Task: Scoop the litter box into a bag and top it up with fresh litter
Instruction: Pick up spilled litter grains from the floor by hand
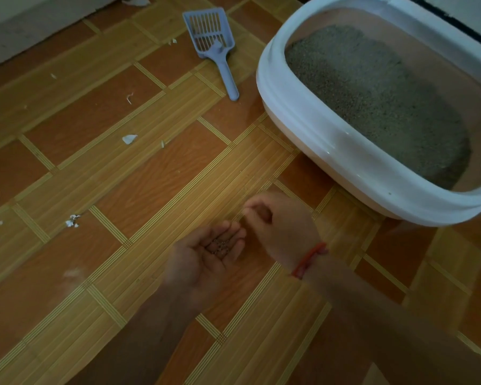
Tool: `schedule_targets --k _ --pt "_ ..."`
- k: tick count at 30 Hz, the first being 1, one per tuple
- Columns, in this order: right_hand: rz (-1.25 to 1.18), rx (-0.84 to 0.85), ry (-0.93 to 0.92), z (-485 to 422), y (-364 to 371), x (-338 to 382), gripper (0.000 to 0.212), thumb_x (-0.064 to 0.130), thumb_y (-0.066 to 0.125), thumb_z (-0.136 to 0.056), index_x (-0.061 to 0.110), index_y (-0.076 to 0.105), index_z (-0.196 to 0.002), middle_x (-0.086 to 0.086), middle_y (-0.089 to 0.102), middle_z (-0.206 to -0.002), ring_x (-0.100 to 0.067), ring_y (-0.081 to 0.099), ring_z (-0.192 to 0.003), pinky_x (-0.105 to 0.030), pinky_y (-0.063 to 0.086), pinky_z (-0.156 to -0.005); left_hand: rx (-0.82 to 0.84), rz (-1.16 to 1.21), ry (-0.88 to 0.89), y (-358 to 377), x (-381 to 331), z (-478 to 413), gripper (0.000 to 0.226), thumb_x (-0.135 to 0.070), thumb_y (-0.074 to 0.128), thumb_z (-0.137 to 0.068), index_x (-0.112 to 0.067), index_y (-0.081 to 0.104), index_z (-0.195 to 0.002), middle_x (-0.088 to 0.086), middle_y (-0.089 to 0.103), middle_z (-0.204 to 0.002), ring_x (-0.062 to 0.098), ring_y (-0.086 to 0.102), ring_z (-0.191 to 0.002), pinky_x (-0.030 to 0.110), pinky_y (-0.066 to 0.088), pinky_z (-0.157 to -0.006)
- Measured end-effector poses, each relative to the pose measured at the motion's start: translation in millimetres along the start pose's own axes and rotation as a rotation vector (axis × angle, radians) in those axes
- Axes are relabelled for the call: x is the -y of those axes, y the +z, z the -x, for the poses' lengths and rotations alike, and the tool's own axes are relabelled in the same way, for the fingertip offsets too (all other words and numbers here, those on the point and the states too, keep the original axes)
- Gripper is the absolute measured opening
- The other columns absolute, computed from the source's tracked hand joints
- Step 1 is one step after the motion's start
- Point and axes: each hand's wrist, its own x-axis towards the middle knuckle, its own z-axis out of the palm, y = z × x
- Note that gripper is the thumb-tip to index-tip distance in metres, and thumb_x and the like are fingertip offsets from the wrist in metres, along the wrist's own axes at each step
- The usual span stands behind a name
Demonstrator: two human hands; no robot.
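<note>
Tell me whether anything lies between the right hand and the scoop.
Nothing visible does. Only bare floor lies between the right hand and the scoop; the litter box stands off to the right of that line.

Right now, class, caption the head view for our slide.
Left hand cups litter grains over the tiled floor; scoop lies beside the filled litter box.

The litter box (303, 118) runs off the right edge, so its far end is unseen. Both hands are motion-blurred. The right hand (282, 218) curls its fingers, hiding anything pinched. The specks (219, 244) in the left hand (200, 262) and the white scraps (129, 139) are too small to identify.
</note>
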Motion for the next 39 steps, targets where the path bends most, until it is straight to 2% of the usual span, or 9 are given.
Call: schedule_targets --k 2,7,12,18,23,29,34,36,39 --pt "0.038 -0.029 0.068 -16.1 -7.7 -15.7 0.011 0.028 0.056 -0.093 0.026 0.066 -0.088 0.015 0.059 -0.077 -0.003 0.055 -0.074 -0.029 0.052 -0.073 -0.03 0.02 0.016 -3.6 0.2 -4.0 0.034 -0.015 0.046 -0.096 0.004 0.071 -0.083 0.02 0.072 -0.095 0.031 0.072 -0.094 0.039 0.053 -0.088" --pt "0.107 -0.037 0.161 -44.0 -15.3 -34.6 0.011 0.031 0.055 -0.094 0.035 0.059 -0.084 0.02 0.055 -0.074 0.0 0.054 -0.072 -0.03 0.055 -0.072 -0.034 0.021 -0.014 1.2 -0.2 -2.2 0.032 -0.013 0.047 -0.095 0.005 0.071 -0.084 0.021 0.072 -0.098 0.032 0.071 -0.097 0.04 0.052 -0.09" --pt "0.091 -0.008 0.176 -57.5 -9.9 -40.2 0.007 0.033 0.058 -0.091 0.03 0.063 -0.087 0.016 0.06 -0.075 -0.009 0.062 -0.079 -0.038 0.057 -0.072 -0.08 0.044 -0.023 1.8 -2.0 -1.2 0.035 -0.014 0.046 -0.097 0.006 0.072 -0.083 0.022 0.072 -0.099 0.033 0.072 -0.097 0.039 0.052 -0.087" --pt "0.078 -0.014 0.172 -64.1 -6.1 -43.3 0.009 0.038 0.062 -0.089 0.03 0.066 -0.087 0.012 0.066 -0.081 -0.01 0.064 -0.079 -0.036 0.058 -0.073 -0.092 0.051 -0.03 -0.9 -3.8 -0.3 0.037 -0.015 0.046 -0.097 0.005 0.073 -0.08 0.021 0.072 -0.098 0.033 0.072 -0.097 0.039 0.051 -0.086" --pt "0.123 0.008 0.168 -65.4 -5.4 -42.2 0.012 0.036 0.061 -0.09 0.027 0.068 -0.085 0.011 0.067 -0.08 -0.009 0.063 -0.079 -0.033 0.057 -0.073 -0.092 0.051 -0.034 0.3 -5.3 0.5 0.033 -0.015 0.045 -0.098 0.004 0.069 -0.087 0.02 0.072 -0.096 0.031 0.072 -0.094 0.039 0.052 -0.087" --pt "0.197 0.031 0.16 -67.8 -4.8 -38.8 0.018 0.028 0.053 -0.094 0.023 0.066 -0.083 0.011 0.063 -0.077 -0.011 0.061 -0.074 -0.033 0.056 -0.068 -0.1 0.049 -0.035 0.0 -4.6 1.3 0.036 -0.016 0.045 -0.099 0.005 0.071 -0.085 0.021 0.072 -0.098 0.032 0.072 -0.096 0.039 0.052 -0.087" --pt "0.297 0.065 0.169 -68.3 -2.4 -32.1 0.021 0.026 0.047 -0.095 0.019 0.065 -0.087 0.001 0.066 -0.083 -0.02 0.061 -0.077 -0.037 0.056 -0.068 -0.099 0.061 -0.034 1.2 -5.1 2.4 0.035 -0.016 0.045 -0.098 0.005 0.07 -0.086 0.021 0.072 -0.098 0.032 0.072 -0.095 0.039 0.052 -0.086" --pt "0.282 0.074 0.174 -66.5 -5.8 -29.0 0.022 0.025 0.047 -0.095 0.016 0.066 -0.087 -0.001 0.066 -0.082 -0.02 0.063 -0.076 -0.036 0.056 -0.067 -0.089 0.058 -0.035 0.7 -5.3 2.9 0.033 -0.016 0.045 -0.098 0.004 0.07 -0.088 0.02 0.072 -0.098 0.032 0.072 -0.095 0.039 0.052 -0.087" --pt "0.134 0.038 0.144 -51.3 -10.2 -18.6 0.018 0.028 0.051 -0.093 0.019 0.065 -0.085 0.004 0.064 -0.078 -0.014 0.061 -0.073 -0.034 0.055 -0.065 -0.078 0.045 -0.028 0.0 -5.2 3.2 0.032 -0.016 0.045 -0.098 0.004 0.069 -0.09 0.02 0.072 -0.099 0.031 0.072 -0.096 0.039 0.053 -0.088"
